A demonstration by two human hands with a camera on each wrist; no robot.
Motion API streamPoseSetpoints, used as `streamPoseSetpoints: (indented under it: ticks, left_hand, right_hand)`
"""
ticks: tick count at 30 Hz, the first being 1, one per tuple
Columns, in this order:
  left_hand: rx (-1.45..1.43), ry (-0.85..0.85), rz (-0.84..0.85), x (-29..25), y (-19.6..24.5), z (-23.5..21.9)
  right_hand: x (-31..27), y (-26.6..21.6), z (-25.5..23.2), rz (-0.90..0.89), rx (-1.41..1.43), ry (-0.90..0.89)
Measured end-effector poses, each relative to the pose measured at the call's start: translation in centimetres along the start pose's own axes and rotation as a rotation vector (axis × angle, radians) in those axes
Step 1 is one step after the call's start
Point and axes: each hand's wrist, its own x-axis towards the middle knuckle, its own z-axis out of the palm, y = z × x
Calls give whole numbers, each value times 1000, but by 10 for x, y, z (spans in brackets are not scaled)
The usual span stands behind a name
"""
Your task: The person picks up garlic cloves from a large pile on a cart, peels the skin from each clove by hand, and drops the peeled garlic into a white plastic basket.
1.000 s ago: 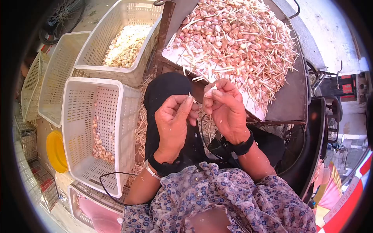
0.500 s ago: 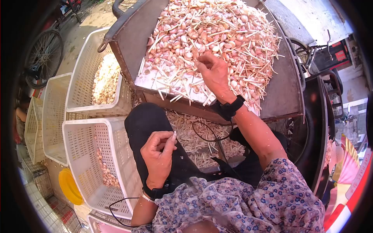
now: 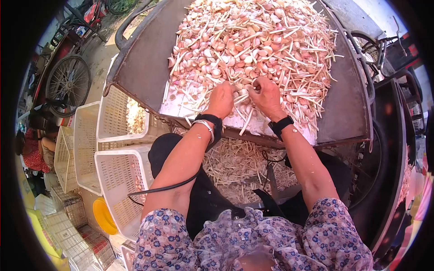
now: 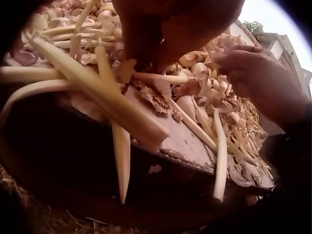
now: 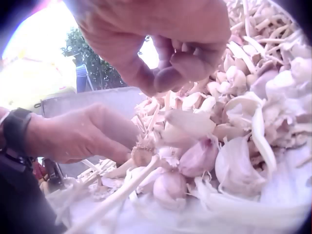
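Pinkish-white garlic cloves (image 3: 253, 54), heaped with pale stems (image 4: 100, 92) on a brown surface (image 3: 346, 117), toward the near side over a white sheet (image 3: 173, 106). Left hand (image 3: 221, 100) at the near edge of the heap, fingers pointing down among cloves and stems, tips just beside or touching a root end (image 5: 142, 155) in the right wrist view; pinch or mere contact impossible to tell. Right hand (image 3: 267, 97) beside it, slightly apart, low over the heap, fingers bent inward toward the thumb; grip on a clove likewise impossible to tell. Black bands on both wrists, left (image 3: 212, 123) and right (image 3: 281, 125); dark cord (image 3: 181, 183) across the left forearm. Below the surface, between black-trousered legs, litter of dry stems (image 3: 235, 169). To the left, white perforated crates (image 3: 122, 174), one behind with a pale mass of cloves (image 3: 135, 116); near them, a yellow basin (image 3: 104, 216). Farther back, upper left, a spoked wheel (image 3: 68, 86).
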Motion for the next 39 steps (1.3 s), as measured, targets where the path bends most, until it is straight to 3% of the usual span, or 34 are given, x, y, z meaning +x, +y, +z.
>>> streamPoseSetpoints:
  ticks: [3,6,9,12,15,19,20,22,23,26,28,29,32,34,35,38,39]
  left_hand:
    - [95,-78,24,5,-1,7]
    - [220,-217,-21,11,6,6]
    - [256,-227,9,16,20,5]
    - [223,-295,-34,24,26,6]
    - [225,-336,-122,24,42,-5]
    - [148,-73,-77,16,49,-20]
    - [-181,-130,-244,18,57,-26]
    - [-839,-206,-568,19,73,-52]
    - [-1117,-167,-648,15,87,-62]
    - [-1510,-85,-627,-3,115,-82]
    - [-1621,-135,-520,-14,130,-96]
    - [-1647,-141,-471,-19,144,-103]
    - [-1794,-216,-455,-34,157,-108]
    - [-1870,-272,-378,-48,162,-114]
    - [-1884,-251,-355,-55,168,-117]
    - [-1908,-177,-303,-76,176,-130]
    - [-1918,-152,-298,-83,175,-133]
  right_hand:
    - [-20,-1,-27,404,594,73]
    - [-44,-11,-49,591,1059,134]
    - [-63,-10,-57,718,1400,185]
    - [-77,-11,-66,692,1446,286]
    - [-81,-14,-85,554,1190,293]
    - [-82,-12,-102,421,987,340]
    - [-82,-12,-105,398,945,343]
    - [-80,-20,-119,465,1232,352]
    - [-79,-27,-126,504,1373,350]
    - [-76,-66,-161,418,1541,336]
    - [-80,-125,-200,146,1386,374]
    - [-86,-149,-218,-4,1298,371]
    - [-99,-203,-252,-726,1011,294]
    - [-114,-228,-253,-751,950,437]
    - [-125,-254,-237,-623,986,585]
    - [-113,-256,-236,-743,1213,365]
    - [-114,-262,-232,-700,1272,339]
